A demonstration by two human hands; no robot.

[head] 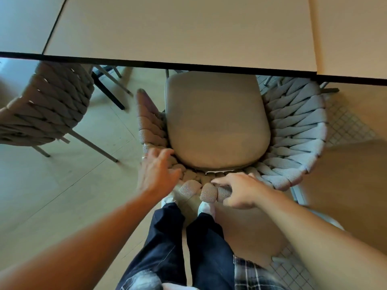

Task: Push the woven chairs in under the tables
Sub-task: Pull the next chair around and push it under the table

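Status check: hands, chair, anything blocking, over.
Right hand grips woven chair backrest; left hand open at the rim. Seat cushion front just under table edge. Nothing visible blocking.

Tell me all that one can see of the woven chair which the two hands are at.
The woven chair has a curved, tub-like back and sides of thick grey-beige cord wound over a frame, and a tan cushion on the seat. It stands upright, facing the table, only its front edge under the tabletop. The right hand grips the top rim of the back; the left hand, fingers spread, lies on the rim beside it.
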